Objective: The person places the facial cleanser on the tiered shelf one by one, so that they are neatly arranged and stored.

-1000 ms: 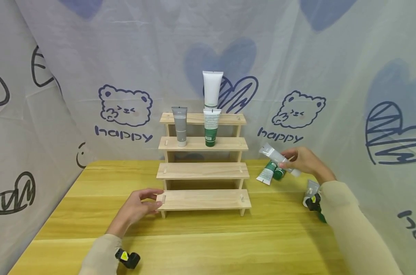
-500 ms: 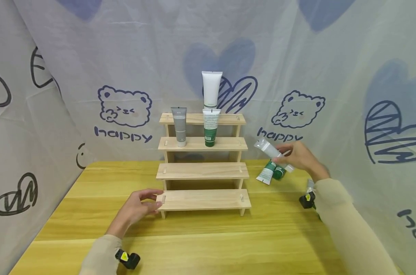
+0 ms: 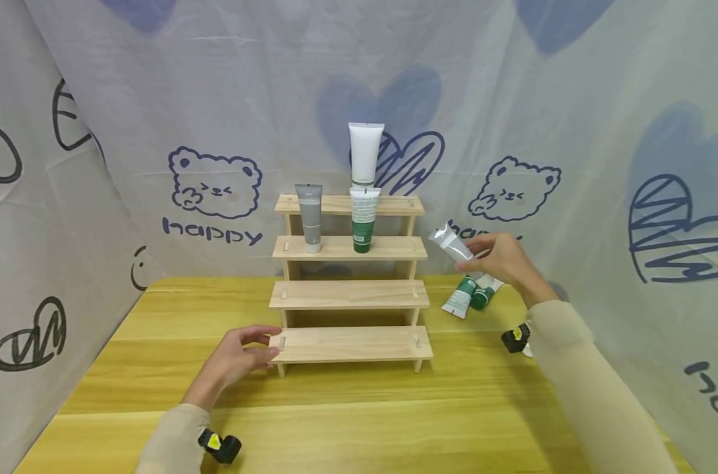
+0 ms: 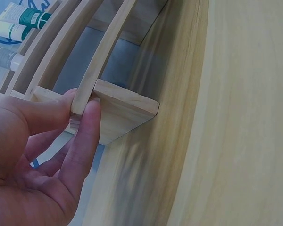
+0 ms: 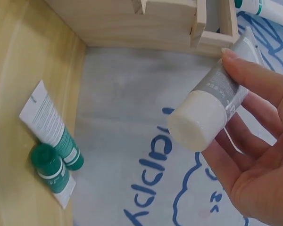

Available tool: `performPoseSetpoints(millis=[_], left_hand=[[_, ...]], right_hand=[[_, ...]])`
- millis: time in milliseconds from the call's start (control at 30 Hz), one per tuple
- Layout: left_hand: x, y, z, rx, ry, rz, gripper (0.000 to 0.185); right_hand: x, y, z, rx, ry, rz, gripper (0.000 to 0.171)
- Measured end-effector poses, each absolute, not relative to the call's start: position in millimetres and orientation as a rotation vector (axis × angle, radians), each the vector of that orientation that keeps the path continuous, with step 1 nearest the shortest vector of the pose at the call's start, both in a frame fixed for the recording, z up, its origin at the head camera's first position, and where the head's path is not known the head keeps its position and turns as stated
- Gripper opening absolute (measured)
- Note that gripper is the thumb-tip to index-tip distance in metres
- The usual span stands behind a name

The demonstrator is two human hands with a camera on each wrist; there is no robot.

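The right hand [image 3: 504, 260] pinches a silvery grey tube [image 5: 219, 87] between thumb and fingers [image 3: 480, 243], above the surface. Its soft, glossy body flattens to a crimped end beyond the fingertips, pointing up and to the left; at the other end, its thick cylindrical white cap [image 5: 197, 121] has a smooth, flat face.

The left hand [image 3: 237, 355] also grasps, thumb and fingertips clasping the left end of the lowest plank [image 3: 351, 344]. That plank belongs to a four-step rack [image 3: 350, 295] of pale, fine-grained wood with slotted joints, which extends to the right of the left fingers.

Farther up from these fingers, a matte grey tube [image 3: 310, 214] and a green-and-white tube [image 3: 364, 217] stand on their caps on the second step from the top. A larger white tube [image 3: 366, 155] rises behind the latter, its base hidden. Below the right fingers, a pair of printed tubes [image 5: 52, 132] with smooth green caps lies on the yellow, wood-grained surface [image 3: 335, 428]. Behind both hands hangs creased pale cloth [image 3: 217, 99].
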State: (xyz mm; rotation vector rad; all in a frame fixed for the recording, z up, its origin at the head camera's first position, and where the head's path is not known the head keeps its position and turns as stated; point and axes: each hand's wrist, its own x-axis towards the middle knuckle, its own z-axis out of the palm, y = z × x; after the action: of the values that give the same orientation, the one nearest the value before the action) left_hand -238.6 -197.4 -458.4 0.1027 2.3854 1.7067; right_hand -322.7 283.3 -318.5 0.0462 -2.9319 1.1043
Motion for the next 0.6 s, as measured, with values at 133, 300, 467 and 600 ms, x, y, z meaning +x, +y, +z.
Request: performPoseSetpoints(millis=[133,300,467,600], left_hand=[[-238.8,-198.0,-458.7,0.105,2.388,1.702,0.043],[-239.1,-198.3,-458.9,0.11,2.379,1.709,0.043],[-239.0,-198.4,-459.3,0.113,2.376,1.714,0.043],[-239.3,-198.0,-459.5,0.113,2.371,1.723,0.043]], right_hand=[[-323.7,272.0,-315.1,0.019,-2.899,1.117,0.062],[-324.8,259.5,-311.1,-0.007,-2.861,1.158,0.058],[-327.4,248.9,-308.3,-0.033,-2.829,1.2,0.058],[-329.8,242.3,-307.5,-0.035,-2.786,1.228,0.059]])
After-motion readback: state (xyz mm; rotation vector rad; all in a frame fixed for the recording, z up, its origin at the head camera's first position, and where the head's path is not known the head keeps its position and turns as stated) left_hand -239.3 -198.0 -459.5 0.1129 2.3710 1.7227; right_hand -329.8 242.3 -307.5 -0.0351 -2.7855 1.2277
